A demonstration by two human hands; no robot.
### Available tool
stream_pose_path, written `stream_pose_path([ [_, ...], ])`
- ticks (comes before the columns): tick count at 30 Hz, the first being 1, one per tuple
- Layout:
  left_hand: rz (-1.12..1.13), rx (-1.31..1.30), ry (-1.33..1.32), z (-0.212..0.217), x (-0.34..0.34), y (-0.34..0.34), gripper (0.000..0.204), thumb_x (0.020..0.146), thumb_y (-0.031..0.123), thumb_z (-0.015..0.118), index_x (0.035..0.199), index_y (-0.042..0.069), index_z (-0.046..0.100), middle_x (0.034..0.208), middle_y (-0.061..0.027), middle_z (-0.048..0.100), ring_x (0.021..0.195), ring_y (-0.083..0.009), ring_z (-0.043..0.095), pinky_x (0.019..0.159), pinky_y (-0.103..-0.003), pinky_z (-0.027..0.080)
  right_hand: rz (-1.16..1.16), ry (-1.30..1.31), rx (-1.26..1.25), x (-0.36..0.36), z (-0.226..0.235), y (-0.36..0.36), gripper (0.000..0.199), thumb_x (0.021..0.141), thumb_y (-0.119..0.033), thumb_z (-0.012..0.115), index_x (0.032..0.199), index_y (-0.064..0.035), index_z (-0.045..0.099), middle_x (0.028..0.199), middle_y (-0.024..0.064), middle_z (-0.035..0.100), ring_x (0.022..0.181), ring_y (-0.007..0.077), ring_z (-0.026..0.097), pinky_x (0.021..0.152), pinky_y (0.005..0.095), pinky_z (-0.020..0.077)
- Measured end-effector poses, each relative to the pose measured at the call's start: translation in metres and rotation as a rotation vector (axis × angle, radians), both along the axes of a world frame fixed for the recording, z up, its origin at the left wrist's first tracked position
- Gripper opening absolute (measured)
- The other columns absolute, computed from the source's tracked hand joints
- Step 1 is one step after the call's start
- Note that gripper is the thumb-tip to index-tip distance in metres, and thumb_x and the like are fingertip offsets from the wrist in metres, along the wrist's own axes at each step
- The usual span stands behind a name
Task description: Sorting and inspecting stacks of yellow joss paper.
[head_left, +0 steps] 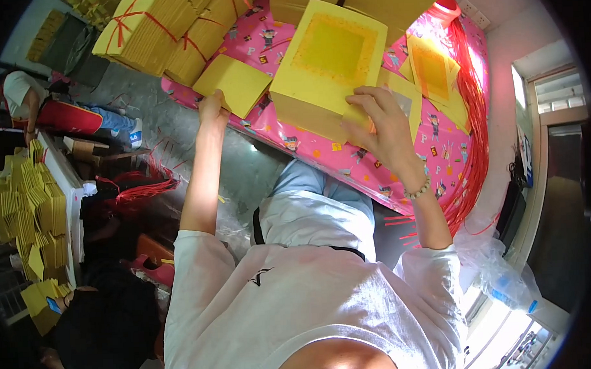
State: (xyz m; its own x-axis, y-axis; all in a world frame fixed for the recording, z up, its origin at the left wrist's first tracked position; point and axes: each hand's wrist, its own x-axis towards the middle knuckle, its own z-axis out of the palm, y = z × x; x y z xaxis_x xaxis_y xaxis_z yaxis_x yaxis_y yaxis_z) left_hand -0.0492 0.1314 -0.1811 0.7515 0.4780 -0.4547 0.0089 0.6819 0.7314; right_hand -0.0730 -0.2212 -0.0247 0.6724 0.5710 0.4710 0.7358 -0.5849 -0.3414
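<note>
My left hand (212, 110) pinches the near edge of a thin yellow paper stack (233, 85), which lies flat by the table's front edge. To its right stands a thick block of yellow paper (327, 71) with a darker yellow-orange patch on its top sheet. At the near right corner of that block is my right hand (386, 126), its fingers bent and apart, the fingertips at the top sheet and the thumb lower by the side. Whether the fingertips press on the paper, I cannot tell.
Tied yellow paper bundles (147, 33) stand at the back left of the pink patterned table (289, 122). Loose patterned sheets (432, 70) and long red strings (473, 111) lie on the right. Left, a person in red and white (24, 97) and one in black (110, 331) sit by another paper-laden table.
</note>
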Motion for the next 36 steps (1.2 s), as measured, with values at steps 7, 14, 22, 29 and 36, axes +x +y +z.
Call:
stream_pose_path([
  [7, -0.018, 0.167, 0.046, 0.001, -0.001, -0.006, 0.027, 0.09, 0.001, 0.051, 0.117, 0.003, 0.052, 0.111, -0.0096, 0.059, 0.1, -0.0235, 0.06, 0.084, -0.037, 0.052, -0.019, 0.018, 0.075, 0.0, -0.004, 0.0, 0.028, 0.075, -0.02, 0.072, 0.096, -0.0035, 0.064, 0.104, 0.0111, 0.06, 0.095, 0.029, 0.059, 0.079, 0.0376, 0.0493],
  [14, -0.139, 0.263, 0.117, 0.026, -0.009, -0.011, 0.028, 0.087, 0.001, 0.057, 0.114, 0.002, 0.054, 0.107, -0.0085, 0.061, 0.098, -0.0214, 0.06, 0.083, -0.035, 0.05, -0.071, 0.099, 0.16, 0.002, -0.003, 0.0, 0.018, 0.079, -0.021, 0.07, 0.086, -0.0055, 0.071, 0.098, 0.0102, 0.064, 0.092, 0.0256, 0.061, 0.077, 0.0353, 0.0493],
  [22, -0.001, 1.336, -0.274, 0.083, -0.036, -0.074, 0.035, 0.08, 0.007, 0.066, 0.114, 0.005, 0.058, 0.102, -0.0101, 0.061, 0.099, -0.024, 0.056, 0.089, -0.036, 0.043, -0.135, 0.227, 0.234, 0.004, -0.006, 0.0, 0.017, 0.079, -0.023, 0.069, 0.082, -0.0067, 0.073, 0.097, 0.009, 0.064, 0.09, 0.0244, 0.06, 0.076, 0.0353, 0.0485],
  [29, -0.506, 1.656, -0.649, 0.149, -0.048, -0.13, 0.027, 0.072, 0.01, 0.073, 0.097, 0.008, 0.066, 0.095, -0.0087, 0.062, 0.094, -0.0266, 0.055, 0.083, -0.037, 0.044, -0.119, 0.21, 0.239, 0.007, -0.006, 0.003, 0.02, 0.078, -0.025, 0.068, 0.082, -0.0063, 0.073, 0.097, 0.009, 0.064, 0.092, 0.0255, 0.06, 0.077, 0.0363, 0.0479],
  [36, -0.552, 1.682, -0.602, 0.144, -0.042, -0.132, 0.022, 0.073, 0.011, 0.072, 0.094, 0.008, 0.067, 0.091, -0.0053, 0.062, 0.092, -0.0264, 0.055, 0.081, -0.037, 0.044, -0.134, 0.197, 0.235, 0.005, -0.006, 0.004, 0.02, 0.078, -0.024, 0.068, 0.081, -0.0051, 0.072, 0.096, 0.0098, 0.065, 0.091, 0.0268, 0.06, 0.076, 0.0368, 0.0482],
])
